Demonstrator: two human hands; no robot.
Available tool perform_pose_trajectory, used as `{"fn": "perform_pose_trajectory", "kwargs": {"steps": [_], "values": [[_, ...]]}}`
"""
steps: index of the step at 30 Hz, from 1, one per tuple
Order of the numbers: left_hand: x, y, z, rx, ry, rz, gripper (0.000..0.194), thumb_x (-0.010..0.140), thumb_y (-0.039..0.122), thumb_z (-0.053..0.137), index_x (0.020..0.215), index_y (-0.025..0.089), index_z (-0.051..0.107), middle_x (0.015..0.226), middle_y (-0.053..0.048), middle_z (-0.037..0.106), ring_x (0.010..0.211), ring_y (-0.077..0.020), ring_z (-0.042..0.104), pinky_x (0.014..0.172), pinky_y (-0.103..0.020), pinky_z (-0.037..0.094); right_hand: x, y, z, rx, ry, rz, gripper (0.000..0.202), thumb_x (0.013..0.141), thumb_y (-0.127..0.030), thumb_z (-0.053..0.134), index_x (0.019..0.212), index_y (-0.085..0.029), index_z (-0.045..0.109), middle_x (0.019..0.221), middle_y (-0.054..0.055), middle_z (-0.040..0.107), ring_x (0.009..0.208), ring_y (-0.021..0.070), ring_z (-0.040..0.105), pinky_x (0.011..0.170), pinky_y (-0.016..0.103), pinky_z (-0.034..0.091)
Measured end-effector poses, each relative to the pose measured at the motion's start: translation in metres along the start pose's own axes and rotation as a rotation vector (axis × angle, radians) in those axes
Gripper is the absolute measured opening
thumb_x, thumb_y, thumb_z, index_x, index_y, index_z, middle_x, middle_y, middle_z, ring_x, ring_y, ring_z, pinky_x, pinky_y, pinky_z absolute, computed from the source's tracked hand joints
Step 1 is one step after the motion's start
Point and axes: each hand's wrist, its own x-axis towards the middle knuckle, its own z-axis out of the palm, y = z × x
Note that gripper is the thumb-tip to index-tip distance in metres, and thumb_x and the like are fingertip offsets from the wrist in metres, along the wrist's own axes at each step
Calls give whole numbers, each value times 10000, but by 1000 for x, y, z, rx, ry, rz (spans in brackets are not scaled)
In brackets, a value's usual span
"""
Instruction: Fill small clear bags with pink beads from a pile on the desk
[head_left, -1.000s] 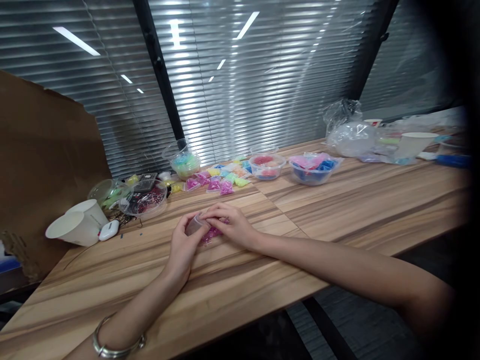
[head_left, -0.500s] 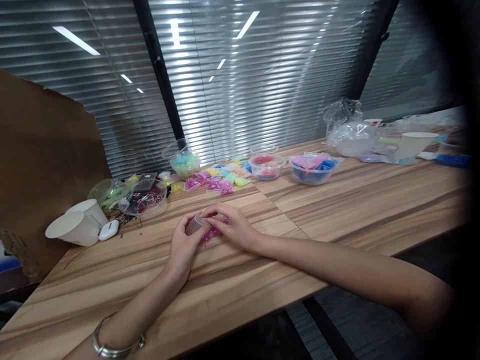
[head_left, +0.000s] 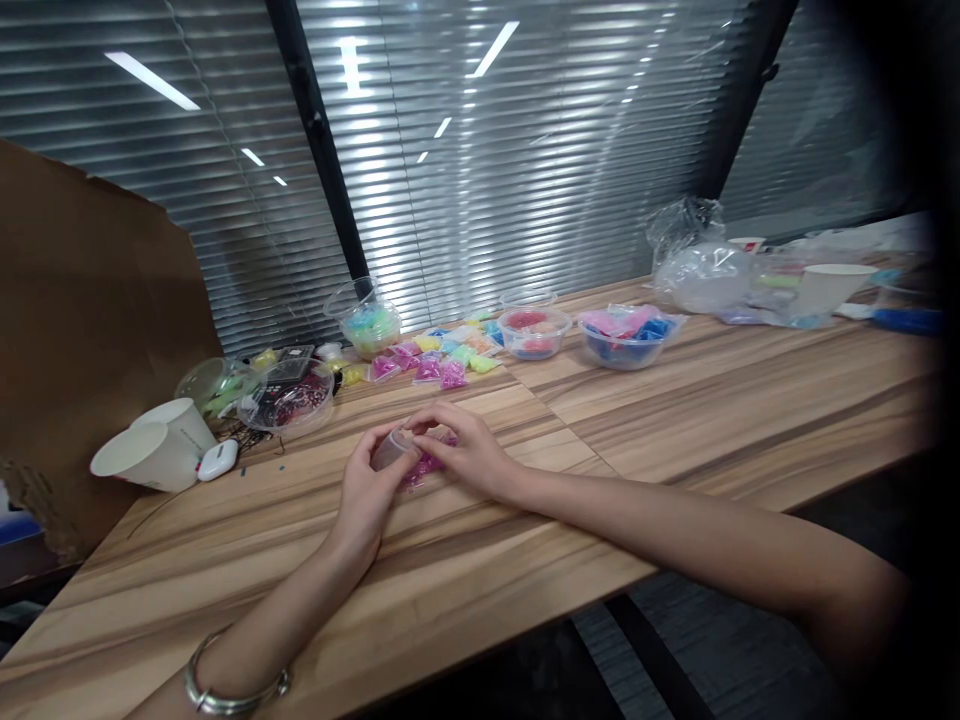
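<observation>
My left hand (head_left: 369,490) holds a small clear plastic bag (head_left: 388,452) between thumb and fingers, low over the wooden table. Bent over from the right, my right hand (head_left: 472,455) has its thumb and fingertips closed at the bag's edge, close to my left fingertips. Bright purple-pink beads (head_left: 427,465) show below and between the two hands. My right fingers cover part of them, so I cannot tell how many are inside the bag.
Small filled bags (head_left: 452,375) in several colours lie behind my hands. Beyond stand clear bowls, one with pink and blue bags (head_left: 628,340). At left are paper cups (head_left: 135,458), a white earbud case (head_left: 217,460), a bowl of dark beads (head_left: 289,405) and a cardboard sheet (head_left: 97,330).
Both hands stay almost in place at the bag. The fingers of my right hand have shifted very slightly.
</observation>
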Motion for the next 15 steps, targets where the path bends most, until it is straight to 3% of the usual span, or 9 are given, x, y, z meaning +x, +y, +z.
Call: {"fn": "perform_pose_trajectory", "kwargs": {"steps": [10,15], "values": [[-2,2,1,-11,-29,-7,482,676,352,743,1098,186,578,1136,-85,624,963,-193,602,860,-314,468,-1,0,0,63,-36,-12,187,876,-116,542,1014,-188,644,1008,30,661,964,147,602,873,273,449],[-1,1,1,8,-18,11,463,677,340,745,1081,185,582,1117,-75,627,966,-187,588,861,-307,458,0,-3,-1,17,-22,-29,161,878,-138,555,1000,-194,644,984,24,655,929,142,596,829,266,445]]}}
